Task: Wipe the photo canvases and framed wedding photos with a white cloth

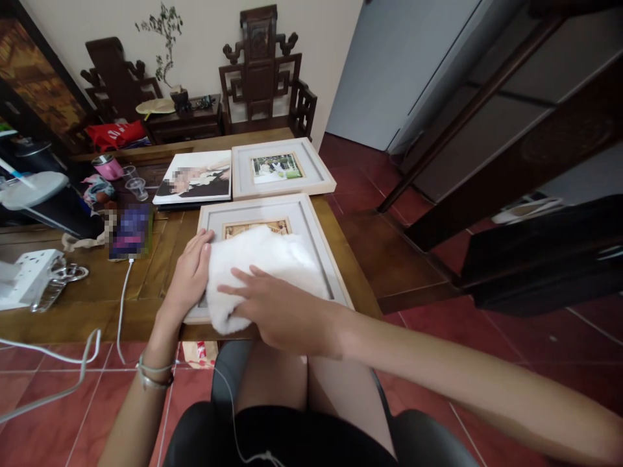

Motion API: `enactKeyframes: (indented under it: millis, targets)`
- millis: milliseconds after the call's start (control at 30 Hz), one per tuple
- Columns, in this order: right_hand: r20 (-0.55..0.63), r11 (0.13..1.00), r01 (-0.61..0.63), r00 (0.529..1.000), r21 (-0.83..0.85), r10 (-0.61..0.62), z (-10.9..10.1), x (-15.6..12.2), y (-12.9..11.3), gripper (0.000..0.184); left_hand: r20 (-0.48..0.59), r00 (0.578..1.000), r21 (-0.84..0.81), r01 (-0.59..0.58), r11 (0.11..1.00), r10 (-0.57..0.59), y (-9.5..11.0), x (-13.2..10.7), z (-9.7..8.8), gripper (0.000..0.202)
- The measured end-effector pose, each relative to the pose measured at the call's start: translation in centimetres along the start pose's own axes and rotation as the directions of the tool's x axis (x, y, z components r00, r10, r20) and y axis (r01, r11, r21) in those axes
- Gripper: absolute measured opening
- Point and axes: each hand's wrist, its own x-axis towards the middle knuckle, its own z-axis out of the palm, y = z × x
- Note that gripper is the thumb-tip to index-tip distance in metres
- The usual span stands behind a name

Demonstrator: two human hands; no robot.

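Note:
A light wood picture frame [321, 243] with a pale mat lies flat at the table's front edge. Over its lower part is spread a fluffy white cloth [272, 259], which covers most of the ornate print [233, 228] inside. My right hand [287, 311] rests on the cloth, palm down with fingers spread, and the cloth bunches up near its lower fingers. Along the frame's left side lies my left hand [192, 266], its fingers stretched out and touching the frame and the cloth's edge. A second picture frame [318, 172], holding a wedding photo [277, 168], lies just behind.
Left of the rear frame is a photo panel [195, 178]. Farther left are a phone [130, 232] on a white cable [124, 305], a power strip [29, 279], a lidded black tumbler [58, 201], small clear cups [136, 188] and a pink mug [108, 167]. Carved chairs [260, 71] stand behind.

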Motion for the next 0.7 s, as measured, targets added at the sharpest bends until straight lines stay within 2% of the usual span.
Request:
enactKeyframes:
  millis: [100, 200, 333, 500, 600, 700]
  targets:
    - [0.056, 0.993, -0.088, 0.995, 0.081, 0.084, -1.1, -2.8, -1.0, 0.045, 0.024, 0.998, 0.037, -0.053, 0.998, 0.052, -0.2, 0.1, 0.0, 0.041]
    - [0.112, 0.967, -0.215, 0.973, 0.136, 0.201, -3.2, -5.2, -1.1, 0.040, 0.062, 0.994, 0.068, -0.092, 0.993, 0.088, -0.4, 0.1, 0.0, 0.038]
    - [0.195, 0.934, -0.343, 0.927, 0.100, 0.319, -5.5, -5.8, -1.1, 0.039, 0.062, 0.991, 0.082, -0.121, 0.989, 0.116, -0.6, 0.1, 0.0, 0.039]
    - [0.191, 0.968, -0.247, 0.952, 0.031, 0.237, -5.1, -3.1, -2.0, 0.031, 0.037, 0.991, 0.077, -0.131, 0.988, 0.129, -0.5, 0.1, 0.1, 0.041]
    - [0.214, 0.989, -0.146, 0.966, -0.011, 0.145, -3.4, -1.0, -2.3, 0.042, 0.035, 0.993, 0.072, -0.117, 0.990, 0.115, -0.4, 0.1, -0.1, 0.041]
    - [0.120, 0.998, -0.057, 0.991, -0.022, 0.059, -1.2, 0.4, -2.1, 0.046, 0.049, 0.994, 0.039, -0.097, 0.994, 0.095, -0.6, 0.1, -0.2, 0.042]
